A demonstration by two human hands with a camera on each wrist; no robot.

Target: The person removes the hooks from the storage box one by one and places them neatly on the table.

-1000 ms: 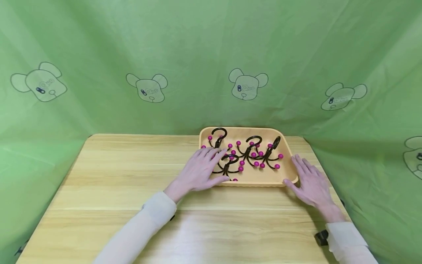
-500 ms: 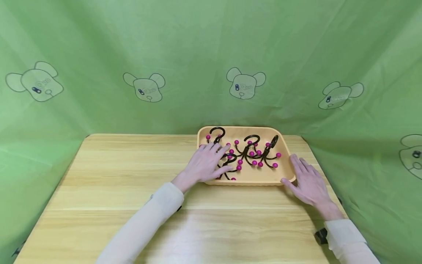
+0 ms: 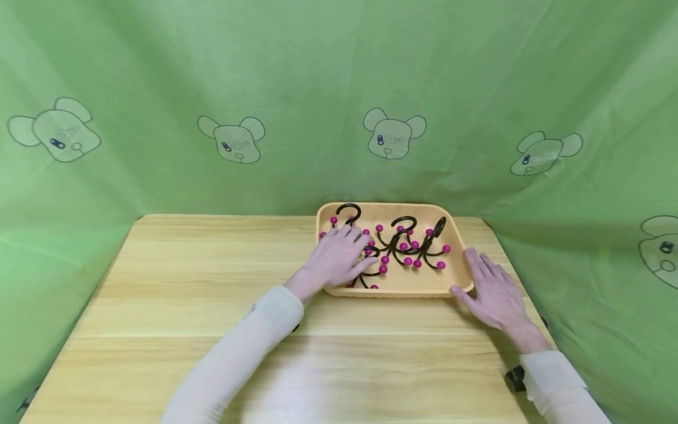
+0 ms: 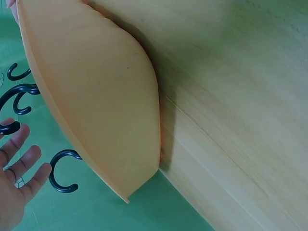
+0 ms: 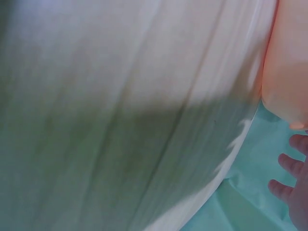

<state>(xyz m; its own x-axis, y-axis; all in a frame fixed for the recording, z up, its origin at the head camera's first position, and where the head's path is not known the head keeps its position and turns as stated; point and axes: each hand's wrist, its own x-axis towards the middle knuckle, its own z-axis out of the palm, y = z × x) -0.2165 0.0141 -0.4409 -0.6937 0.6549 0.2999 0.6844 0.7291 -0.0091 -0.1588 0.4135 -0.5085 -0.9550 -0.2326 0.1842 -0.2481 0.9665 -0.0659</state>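
Note:
Several black claw hooks with pink ball tips lie in a tan tray [image 3: 413, 285]. My left hand [image 3: 335, 259] reaches over the tray's left part, palm down. Its fingers come between the far-left claw hook [image 3: 349, 206] and the near-left one [image 3: 374, 274], whose stem it partly covers. In the left wrist view the fingers [image 4: 37, 180] are spread, with a fingertip right at a black hook [image 4: 61, 187]. My right hand [image 3: 495, 291] rests against the tray's right front corner, thumb at the front rim and straight fingers along the side.
Two more claw hooks, a middle one [image 3: 393, 242] and a right one [image 3: 426, 242], lie close together in the tray. The tray sits at the back right of a wooden table [image 3: 212, 282]. A green curtain [image 3: 312, 118] hangs close behind the table's back edge.
My left hand has moved right and slightly away from me, deeper over the tray. The right hand stays at the tray's corner, and the view has shifted slightly.

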